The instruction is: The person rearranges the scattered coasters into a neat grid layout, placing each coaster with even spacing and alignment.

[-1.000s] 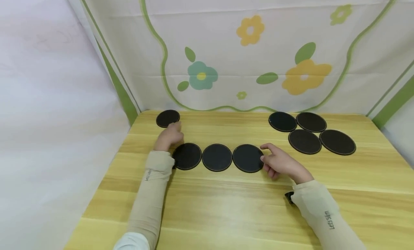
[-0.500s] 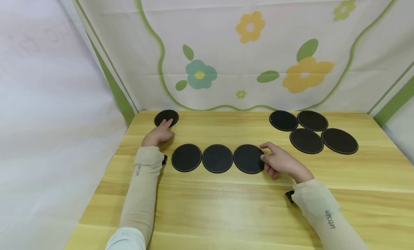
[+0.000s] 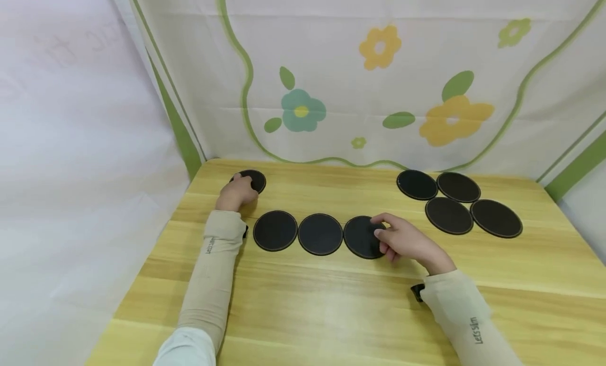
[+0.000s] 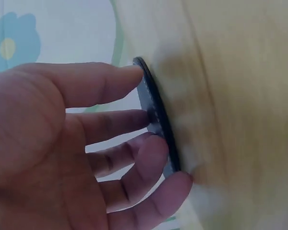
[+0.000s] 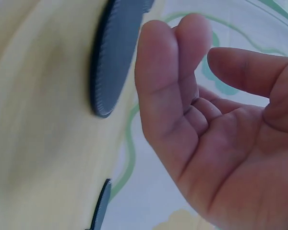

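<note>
At the table's far left lies a black round coaster (image 3: 258,181) with a stitched rim. My left hand (image 3: 236,193) spans its near left part and grips it, thumb at one edge and fingers curled toward the opposite edge. The left wrist view shows this coaster (image 4: 159,120) edge-on at the fingertips. Three more coasters touch in a row: left (image 3: 275,231), middle (image 3: 320,234) and right (image 3: 358,237). Over the right one's outer edge hovers my right hand (image 3: 407,241), loosely curled and holding nothing. A gap separates its fingers from the coaster (image 5: 116,57) in the right wrist view.
Several more black coasters lie together at the back right, among them a rear one (image 3: 416,185) and a front one (image 3: 496,218). A white flowered curtain (image 3: 341,87) borders the wooden table's (image 3: 326,313) back edge; plain white cloth (image 3: 85,171) hangs at left.
My left hand has moved from beside the row's left end to the far-left coaster and taken hold of it. The right hand has shifted slightly left, over the right coaster. The view tilted slightly.
</note>
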A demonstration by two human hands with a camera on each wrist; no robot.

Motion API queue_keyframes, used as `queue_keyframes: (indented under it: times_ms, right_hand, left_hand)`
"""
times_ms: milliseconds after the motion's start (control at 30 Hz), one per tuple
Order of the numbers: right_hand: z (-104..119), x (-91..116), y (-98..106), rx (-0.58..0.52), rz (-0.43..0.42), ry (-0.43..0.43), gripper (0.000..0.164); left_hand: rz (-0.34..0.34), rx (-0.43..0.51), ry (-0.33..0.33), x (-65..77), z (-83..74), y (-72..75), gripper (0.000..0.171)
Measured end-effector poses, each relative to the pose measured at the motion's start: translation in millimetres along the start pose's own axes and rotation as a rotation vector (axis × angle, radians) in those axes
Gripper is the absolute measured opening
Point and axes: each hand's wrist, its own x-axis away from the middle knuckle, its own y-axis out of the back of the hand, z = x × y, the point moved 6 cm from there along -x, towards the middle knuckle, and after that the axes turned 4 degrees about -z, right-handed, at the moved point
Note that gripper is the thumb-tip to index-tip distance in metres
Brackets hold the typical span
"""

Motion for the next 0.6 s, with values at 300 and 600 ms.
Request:
queue_keyframes:
  times_ms: [300, 600]
  right_hand:
    - [46, -32, -23, 0.010, 0.043, 0.050, 0.041]
    - [115, -98, -52, 0.150, 0.127, 0.076, 0.043]
  left_hand:
    - [-0.092, 0.104, 0.066, 9.8, 3.7, -0.8, 0.041]
    - [-0.130, 0.147, 0.154, 13.7, -8.4, -4.8, 0.047]
